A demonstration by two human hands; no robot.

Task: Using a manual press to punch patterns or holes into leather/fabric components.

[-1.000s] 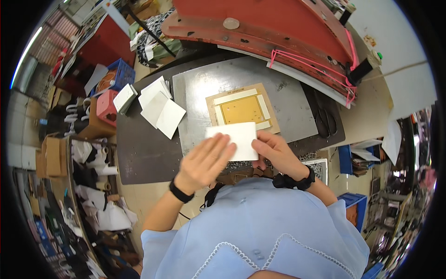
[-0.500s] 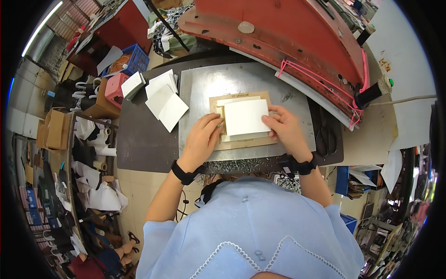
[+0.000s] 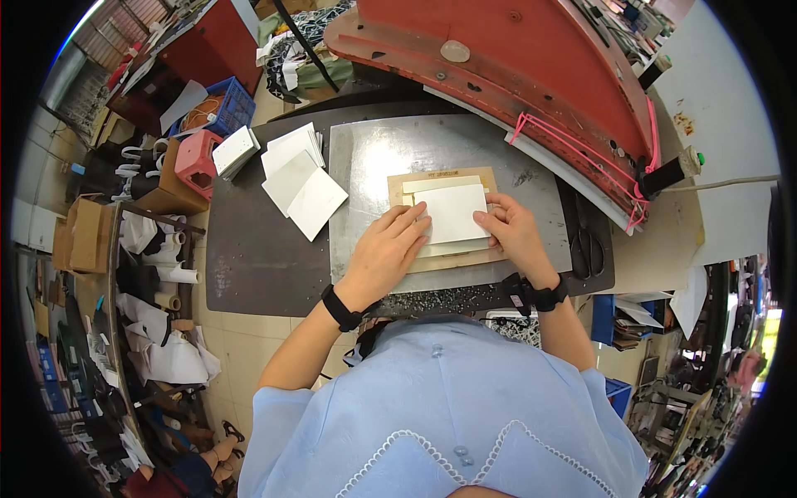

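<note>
My left hand (image 3: 390, 249) lies with fingertips on the left edge of a white card (image 3: 450, 212), its fingers extended and slightly bent. My right hand (image 3: 506, 232) pinches that card's right edge, thumb on top. The card covers most of a tan board (image 3: 444, 263) with cream strips, whose middle is hidden. The board rests on a metal plate (image 3: 357, 166) on a dark worktop (image 3: 245, 261). Loose white cards (image 3: 315, 203) and a neat stack (image 3: 234, 152) lie to the left.
A red machine arm (image 3: 564, 66) with pink cords and a black cylinder (image 3: 668, 170) overhangs the back right. Black scissors (image 3: 588, 249) lie right of the plate. A shelf of rolls (image 3: 170, 274), blue crate (image 3: 220, 112) and pink stool (image 3: 198, 162) stand left. Someone's legs (image 3: 220, 456) show lower left.
The white card has moved forward from the board's near edge onto its middle, hiding the yellow area. Both hands moved forward with it; my left fingers shifted from over the card to its left edge.
</note>
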